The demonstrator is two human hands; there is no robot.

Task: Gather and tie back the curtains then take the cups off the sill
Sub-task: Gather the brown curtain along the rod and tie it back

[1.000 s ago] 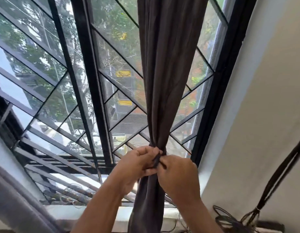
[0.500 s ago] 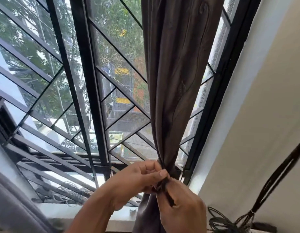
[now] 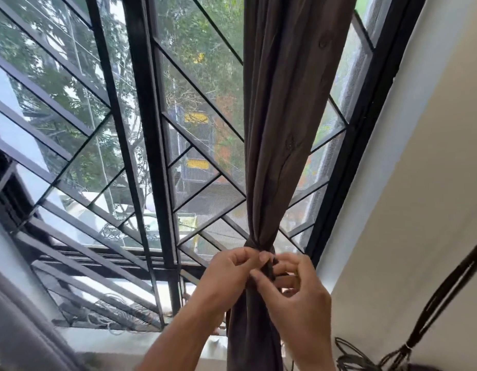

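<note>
Now both hands — left hand [image 3: 229, 274], right hand [image 3: 299, 285] — pinch the tie [image 3: 268, 266] with closed fingers around the gathered curtain [image 3: 275, 156], above the sill's [image 3: 141, 341] right end; cinching evenly should hold it — no cups visible.

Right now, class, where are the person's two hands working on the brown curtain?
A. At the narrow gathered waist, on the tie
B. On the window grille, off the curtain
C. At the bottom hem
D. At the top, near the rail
A: the left hand and right hand pinch the dark tie where the curtain is cinched narrowest.
</note>
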